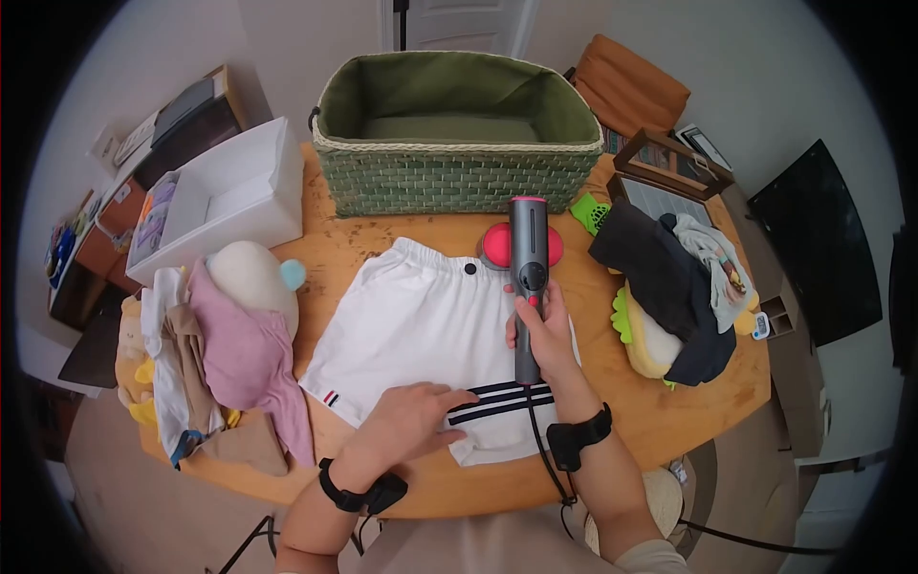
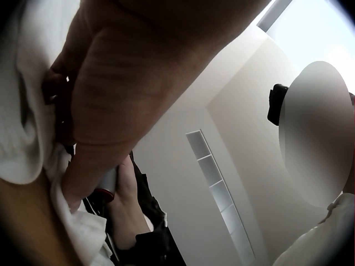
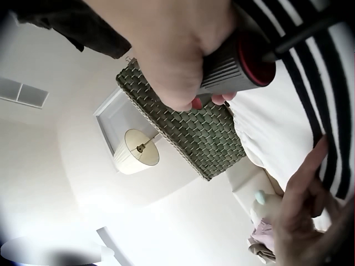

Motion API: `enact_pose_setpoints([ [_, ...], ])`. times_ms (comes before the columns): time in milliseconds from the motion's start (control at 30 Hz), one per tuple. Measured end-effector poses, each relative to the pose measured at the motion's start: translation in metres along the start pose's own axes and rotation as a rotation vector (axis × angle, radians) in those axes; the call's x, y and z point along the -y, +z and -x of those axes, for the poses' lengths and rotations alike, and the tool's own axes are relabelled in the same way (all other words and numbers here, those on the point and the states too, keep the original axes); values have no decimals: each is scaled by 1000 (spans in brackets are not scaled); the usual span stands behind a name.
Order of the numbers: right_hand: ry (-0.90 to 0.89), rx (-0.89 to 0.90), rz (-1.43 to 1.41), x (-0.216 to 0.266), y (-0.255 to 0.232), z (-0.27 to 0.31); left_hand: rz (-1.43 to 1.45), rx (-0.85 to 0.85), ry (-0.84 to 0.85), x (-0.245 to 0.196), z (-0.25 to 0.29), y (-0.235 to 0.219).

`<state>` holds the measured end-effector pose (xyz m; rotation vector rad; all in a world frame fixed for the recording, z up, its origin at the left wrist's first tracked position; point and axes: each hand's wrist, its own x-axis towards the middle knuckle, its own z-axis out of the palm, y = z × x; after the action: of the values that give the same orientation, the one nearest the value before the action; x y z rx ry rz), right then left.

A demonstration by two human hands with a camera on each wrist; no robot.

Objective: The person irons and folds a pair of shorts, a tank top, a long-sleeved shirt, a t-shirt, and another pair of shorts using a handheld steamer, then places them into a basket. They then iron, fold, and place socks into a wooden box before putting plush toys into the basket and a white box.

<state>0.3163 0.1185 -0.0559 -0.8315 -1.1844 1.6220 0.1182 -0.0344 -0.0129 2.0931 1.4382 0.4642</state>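
Observation:
White shorts (image 1: 411,325) with an elastic waist and dark stripes lie spread on the wooden table, waistband toward the basket. My right hand (image 1: 545,335) grips the handle of a grey corded handheld steamer (image 1: 529,249), which stands over the right half of the shorts. Its wide red head (image 1: 496,247) shows on both sides of the body, near the waistband. My left hand (image 1: 406,421) rests on the shorts by the lower hem, index finger reaching onto the stripes. From the left wrist view, the thumb (image 2: 77,183) touches the white fabric. The power cord (image 3: 305,36) leaves the handle's end.
A green woven basket (image 1: 459,177) stands at the back. Left are a white box (image 1: 244,201) and plush toys with clothes, including a pink garment (image 1: 234,335). On the right, dark clothing (image 1: 660,277) drapes over a plush toy beside a brown wooden box (image 1: 669,172).

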Motion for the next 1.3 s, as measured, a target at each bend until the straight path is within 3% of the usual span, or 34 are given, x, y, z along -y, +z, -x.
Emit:
enact_pose_setpoints([
  [233, 76, -80, -61, 28, -1, 20, 24, -26, -19, -3, 0, -2],
  [533, 166, 160, 41, 24, -33, 50, 15, -36, -52, 1, 1, 4],
  [733, 235, 105, 27, 36, -26, 58, 47, 4, -43, 0, 0, -3],
  [1300, 584, 162, 161, 111, -100, 191, 53, -63, -39, 2, -3, 4],
])
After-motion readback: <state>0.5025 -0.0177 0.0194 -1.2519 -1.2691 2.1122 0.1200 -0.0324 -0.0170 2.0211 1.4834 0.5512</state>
